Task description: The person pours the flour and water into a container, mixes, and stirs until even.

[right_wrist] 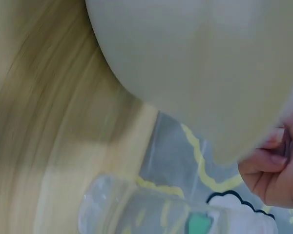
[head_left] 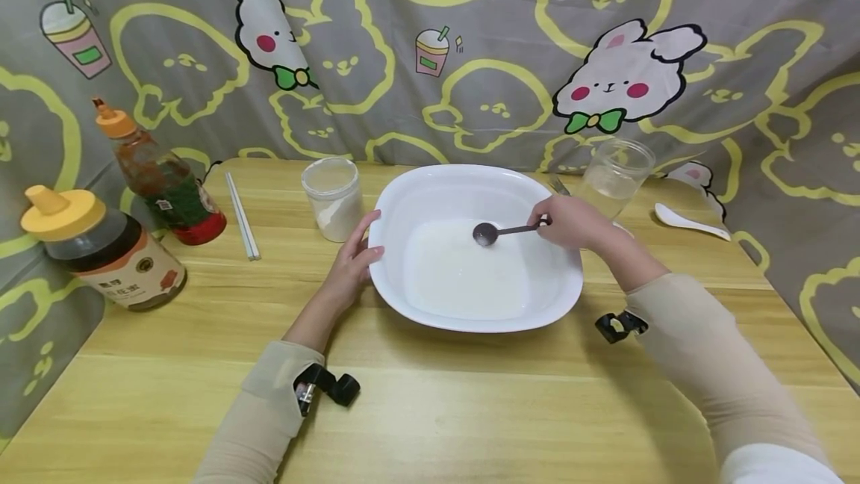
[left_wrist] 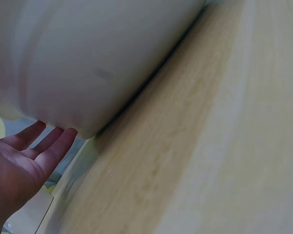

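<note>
A white basin [head_left: 561, 286] stands mid-table with a milky white layer [head_left: 463, 275] over its bottom. At its left side my left hand [head_left: 351, 264] holds it, thumb at the rim and fingers against the outer wall; the left wrist view shows those fingertips [left_wrist: 68, 134] low on the wall. My right hand [head_left: 571, 221] reaches over the right rim and pinches the handle of a small dark measuring spoon [head_left: 485, 234]. The spoon's round bowl hangs over the milky layer. From the right wrist, the hand [right_wrist: 273, 168] shows beside the basin's wall, with the spoon's bowl hidden.
Left of the basin are a jar of white powder [head_left: 334, 200], chopsticks [head_left: 242, 216], a red sauce bottle [head_left: 161, 178] and a honey bottle [head_left: 107, 249]. Behind my right hand stands a glass jar [head_left: 614, 178] of clear liquid near a fork [head_left: 559, 186]; a white spoon [head_left: 690, 222] lies farther right.
</note>
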`<state>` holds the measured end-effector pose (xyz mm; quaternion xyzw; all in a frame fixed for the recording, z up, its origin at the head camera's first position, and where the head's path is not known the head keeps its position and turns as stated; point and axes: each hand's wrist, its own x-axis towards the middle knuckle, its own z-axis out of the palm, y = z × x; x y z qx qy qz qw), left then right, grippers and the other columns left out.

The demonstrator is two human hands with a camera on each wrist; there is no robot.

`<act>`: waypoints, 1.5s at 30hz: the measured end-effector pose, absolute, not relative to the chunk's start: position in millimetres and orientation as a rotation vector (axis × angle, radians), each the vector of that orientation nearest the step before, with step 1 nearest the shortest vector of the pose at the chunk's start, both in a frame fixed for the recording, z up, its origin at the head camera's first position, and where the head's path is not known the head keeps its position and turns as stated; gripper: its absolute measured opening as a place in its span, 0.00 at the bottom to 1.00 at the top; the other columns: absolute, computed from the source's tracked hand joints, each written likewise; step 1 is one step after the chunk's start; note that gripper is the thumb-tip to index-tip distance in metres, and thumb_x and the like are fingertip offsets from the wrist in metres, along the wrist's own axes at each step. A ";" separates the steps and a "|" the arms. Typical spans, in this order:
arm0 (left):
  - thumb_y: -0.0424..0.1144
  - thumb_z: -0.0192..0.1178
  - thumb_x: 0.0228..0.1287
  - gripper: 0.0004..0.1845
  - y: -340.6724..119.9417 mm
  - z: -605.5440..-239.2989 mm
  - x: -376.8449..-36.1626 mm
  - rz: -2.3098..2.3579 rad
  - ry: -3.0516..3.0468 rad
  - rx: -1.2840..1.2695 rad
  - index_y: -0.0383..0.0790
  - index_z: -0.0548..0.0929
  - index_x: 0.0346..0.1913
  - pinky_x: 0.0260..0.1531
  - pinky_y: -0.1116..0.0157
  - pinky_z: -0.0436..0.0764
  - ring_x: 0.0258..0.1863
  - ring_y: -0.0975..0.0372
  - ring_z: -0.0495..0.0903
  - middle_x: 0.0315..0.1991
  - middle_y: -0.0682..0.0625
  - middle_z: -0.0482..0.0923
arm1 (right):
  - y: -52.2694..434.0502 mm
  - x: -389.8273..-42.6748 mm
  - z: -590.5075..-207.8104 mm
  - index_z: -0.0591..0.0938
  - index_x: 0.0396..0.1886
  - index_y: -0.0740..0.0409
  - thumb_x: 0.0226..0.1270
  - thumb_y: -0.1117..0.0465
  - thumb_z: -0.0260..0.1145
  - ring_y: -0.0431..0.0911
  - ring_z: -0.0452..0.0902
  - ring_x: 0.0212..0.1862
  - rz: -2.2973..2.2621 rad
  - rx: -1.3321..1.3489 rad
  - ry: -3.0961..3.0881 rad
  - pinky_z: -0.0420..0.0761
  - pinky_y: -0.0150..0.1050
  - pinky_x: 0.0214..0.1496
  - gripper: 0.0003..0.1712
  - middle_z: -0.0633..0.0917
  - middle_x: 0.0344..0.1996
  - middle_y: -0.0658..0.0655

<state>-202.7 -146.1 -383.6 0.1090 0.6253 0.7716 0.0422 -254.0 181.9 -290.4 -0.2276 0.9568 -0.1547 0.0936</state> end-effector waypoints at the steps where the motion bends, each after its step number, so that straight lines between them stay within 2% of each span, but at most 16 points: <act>1: 0.34 0.49 0.54 0.32 -146.0 -383.7 -202.7 2.362 1.912 0.335 0.48 0.56 0.64 0.30 0.63 0.79 0.46 0.44 0.67 0.54 0.35 0.61 | 178.3 -256.2 -291.9 0.82 0.29 0.61 0.49 0.71 0.56 0.48 0.67 0.28 -0.471 -0.668 2.842 0.68 0.38 0.28 0.10 0.79 0.23 0.53; 7: 0.33 0.49 0.53 0.32 -145.6 -384.8 -202.6 2.366 1.909 0.338 0.47 0.56 0.64 0.31 0.62 0.79 0.45 0.44 0.67 0.53 0.34 0.62 | 154.1 -265.3 -305.2 0.82 0.29 0.63 0.48 0.71 0.57 0.43 0.66 0.20 -0.664 -0.837 2.756 0.67 0.35 0.23 0.09 0.78 0.17 0.52; 14: 0.34 0.49 0.53 0.32 -145.1 -384.9 -202.4 2.363 1.919 0.329 0.48 0.56 0.64 0.31 0.61 0.79 0.45 0.43 0.67 0.52 0.34 0.63 | 150.1 -249.6 -309.2 0.82 0.32 0.64 0.53 0.71 0.56 0.40 0.59 0.14 -0.684 -0.924 2.620 0.62 0.32 0.19 0.10 0.70 0.08 0.48; 17: 0.33 0.49 0.54 0.32 -146.9 -385.1 -202.2 2.356 1.921 0.317 0.48 0.56 0.64 0.30 0.63 0.79 0.46 0.43 0.67 0.53 0.33 0.61 | 160.1 -244.9 -306.7 0.82 0.32 0.63 0.54 0.71 0.56 0.40 0.61 0.14 -0.689 -0.911 2.613 0.63 0.32 0.19 0.09 0.72 0.10 0.49; 22: 0.32 0.48 0.55 0.32 -148.6 -385.6 -202.0 2.363 1.910 0.303 0.47 0.55 0.64 0.30 0.64 0.79 0.45 0.45 0.68 0.53 0.33 0.61 | 182.0 -240.4 -296.3 0.81 0.32 0.64 0.56 0.70 0.54 0.42 0.64 0.14 -0.705 -0.748 2.613 0.66 0.33 0.14 0.10 0.73 0.11 0.52; 26: 0.32 0.49 0.55 0.32 -149.5 -385.9 -202.1 2.371 1.908 0.301 0.47 0.56 0.64 0.30 0.64 0.79 0.44 0.46 0.68 0.52 0.34 0.62 | 193.3 -242.8 -289.6 0.80 0.32 0.66 0.56 0.71 0.52 0.43 0.66 0.15 -0.672 -0.654 2.708 0.68 0.34 0.15 0.10 0.73 0.11 0.53; 33: 0.32 0.49 0.54 0.32 -149.9 -386.7 -201.6 2.373 1.906 0.303 0.48 0.56 0.64 0.30 0.63 0.79 0.43 0.47 0.69 0.53 0.35 0.62 | 182.0 -258.3 -294.6 0.79 0.36 0.63 0.60 0.68 0.50 0.44 0.69 0.18 -0.620 -0.524 2.821 0.69 0.35 0.18 0.12 0.77 0.17 0.56; 41: 0.33 0.49 0.54 0.32 -147.2 -385.5 -201.5 2.366 1.913 0.307 0.49 0.56 0.64 0.32 0.61 0.79 0.47 0.42 0.65 0.55 0.35 0.61 | 159.1 -255.9 -302.9 0.80 0.33 0.64 0.59 0.71 0.52 0.43 0.68 0.18 -0.731 -0.744 2.694 0.69 0.34 0.19 0.10 0.76 0.15 0.55; 45: 0.33 0.49 0.54 0.32 -146.8 -384.2 -202.4 2.359 1.923 0.320 0.49 0.55 0.64 0.33 0.60 0.78 0.49 0.40 0.64 0.56 0.36 0.60 | 164.2 -248.9 -300.9 0.80 0.33 0.64 0.57 0.69 0.56 0.43 0.69 0.17 -0.732 -0.793 2.636 0.71 0.35 0.19 0.07 0.76 0.16 0.55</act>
